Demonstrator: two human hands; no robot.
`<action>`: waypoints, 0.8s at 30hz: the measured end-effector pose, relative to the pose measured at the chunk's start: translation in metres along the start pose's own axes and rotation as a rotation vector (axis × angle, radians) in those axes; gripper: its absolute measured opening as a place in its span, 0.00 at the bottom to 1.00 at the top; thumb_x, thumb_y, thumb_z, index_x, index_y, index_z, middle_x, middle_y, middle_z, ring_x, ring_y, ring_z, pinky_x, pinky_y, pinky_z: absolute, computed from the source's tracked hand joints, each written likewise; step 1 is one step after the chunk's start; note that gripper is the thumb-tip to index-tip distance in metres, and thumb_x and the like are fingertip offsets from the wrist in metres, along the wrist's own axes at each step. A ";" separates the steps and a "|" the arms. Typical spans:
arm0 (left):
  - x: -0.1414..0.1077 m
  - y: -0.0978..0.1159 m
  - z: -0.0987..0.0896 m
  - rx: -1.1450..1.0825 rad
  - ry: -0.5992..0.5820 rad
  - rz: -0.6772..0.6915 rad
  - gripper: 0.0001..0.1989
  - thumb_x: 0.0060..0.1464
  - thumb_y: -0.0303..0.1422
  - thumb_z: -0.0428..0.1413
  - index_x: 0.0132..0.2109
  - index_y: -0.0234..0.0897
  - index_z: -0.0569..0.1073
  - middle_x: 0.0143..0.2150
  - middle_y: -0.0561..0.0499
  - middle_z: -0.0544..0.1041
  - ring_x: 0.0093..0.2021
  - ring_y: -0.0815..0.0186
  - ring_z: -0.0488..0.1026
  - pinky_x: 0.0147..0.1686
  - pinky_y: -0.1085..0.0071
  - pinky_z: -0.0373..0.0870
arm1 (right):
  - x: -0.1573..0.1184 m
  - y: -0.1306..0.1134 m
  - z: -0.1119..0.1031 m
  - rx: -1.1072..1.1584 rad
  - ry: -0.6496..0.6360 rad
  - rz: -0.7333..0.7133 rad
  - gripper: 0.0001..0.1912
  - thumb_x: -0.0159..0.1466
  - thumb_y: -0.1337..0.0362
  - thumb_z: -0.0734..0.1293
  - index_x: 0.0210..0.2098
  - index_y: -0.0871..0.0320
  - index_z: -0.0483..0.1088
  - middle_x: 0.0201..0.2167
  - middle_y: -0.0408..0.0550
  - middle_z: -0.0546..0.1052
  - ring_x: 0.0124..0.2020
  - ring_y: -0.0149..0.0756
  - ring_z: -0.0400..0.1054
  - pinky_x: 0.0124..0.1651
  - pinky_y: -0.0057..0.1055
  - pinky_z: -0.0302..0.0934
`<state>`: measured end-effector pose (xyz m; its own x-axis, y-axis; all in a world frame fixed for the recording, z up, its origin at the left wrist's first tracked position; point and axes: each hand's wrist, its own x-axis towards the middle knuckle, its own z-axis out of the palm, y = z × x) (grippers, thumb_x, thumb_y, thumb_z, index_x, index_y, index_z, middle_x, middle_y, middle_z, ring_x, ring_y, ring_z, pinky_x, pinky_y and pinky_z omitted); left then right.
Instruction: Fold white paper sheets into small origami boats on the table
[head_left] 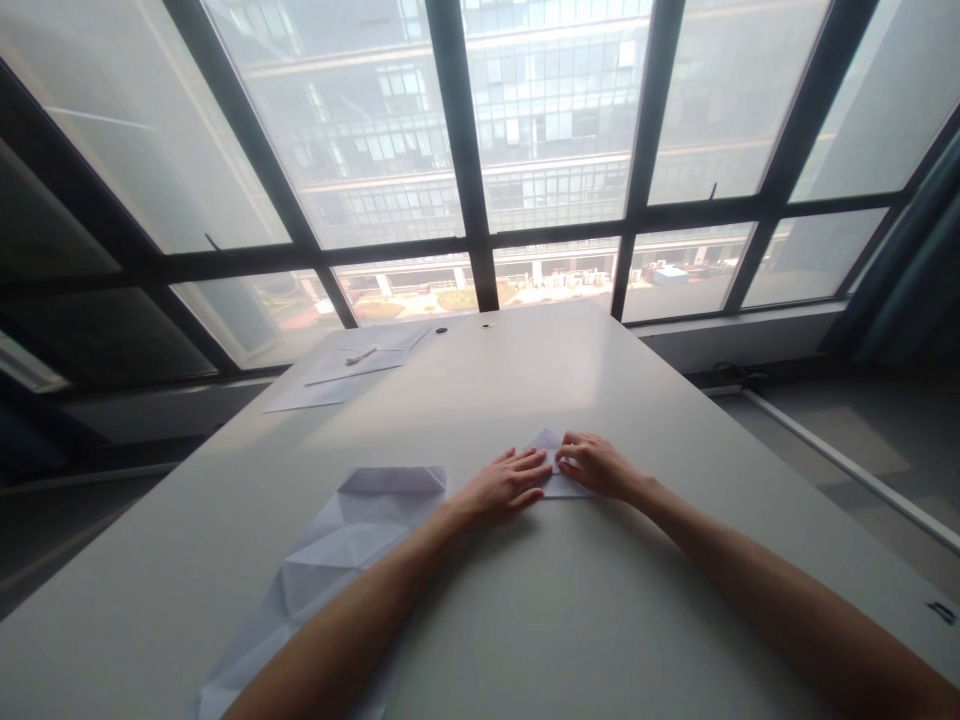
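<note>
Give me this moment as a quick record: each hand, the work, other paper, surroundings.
Left hand: spread on the folded paper
Right hand: fingers bent at the same paper; grip unclear
Creased sheet: on the table, partly behind the left forearm
Far left: flat papers under a slim white item, unidentifiable
Beyond: dark-framed windows

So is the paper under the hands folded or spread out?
Folded: the paper under the left hand and right hand narrows to a peak at its far end, with a crease showing.
</note>
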<state>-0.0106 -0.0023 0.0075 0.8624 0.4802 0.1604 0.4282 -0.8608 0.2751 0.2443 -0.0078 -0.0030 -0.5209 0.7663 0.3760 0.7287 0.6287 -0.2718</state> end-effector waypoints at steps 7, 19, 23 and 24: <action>-0.001 -0.003 0.003 0.021 -0.054 -0.010 0.29 0.69 0.47 0.46 0.72 0.49 0.54 0.74 0.44 0.51 0.73 0.52 0.48 0.69 0.47 0.43 | -0.002 0.013 0.004 0.110 0.020 0.108 0.04 0.66 0.64 0.68 0.38 0.53 0.76 0.38 0.45 0.75 0.34 0.34 0.70 0.38 0.29 0.60; -0.001 -0.005 0.005 0.038 -0.072 0.001 0.31 0.68 0.49 0.47 0.72 0.49 0.51 0.74 0.44 0.46 0.74 0.53 0.44 0.69 0.46 0.39 | -0.003 0.032 0.005 0.146 0.097 0.014 0.08 0.63 0.66 0.71 0.42 0.53 0.78 0.41 0.48 0.76 0.43 0.40 0.70 0.48 0.35 0.64; 0.000 -0.004 0.006 0.044 -0.080 -0.012 0.31 0.68 0.50 0.45 0.73 0.50 0.49 0.75 0.45 0.46 0.74 0.53 0.43 0.69 0.47 0.38 | -0.003 0.023 0.003 0.142 0.066 -0.104 0.08 0.66 0.67 0.67 0.39 0.52 0.79 0.41 0.48 0.77 0.43 0.39 0.69 0.48 0.35 0.63; 0.000 -0.004 0.006 0.046 -0.082 -0.012 0.32 0.68 0.50 0.45 0.73 0.50 0.48 0.75 0.45 0.46 0.74 0.53 0.43 0.69 0.47 0.38 | -0.003 0.021 0.003 0.157 0.055 -0.102 0.08 0.67 0.67 0.66 0.39 0.52 0.79 0.40 0.48 0.77 0.42 0.38 0.70 0.47 0.34 0.63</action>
<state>-0.0111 0.0005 0.0007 0.8756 0.4765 0.0788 0.4487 -0.8629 0.2325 0.2600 0.0032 -0.0126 -0.5608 0.6916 0.4552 0.5925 0.7192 -0.3628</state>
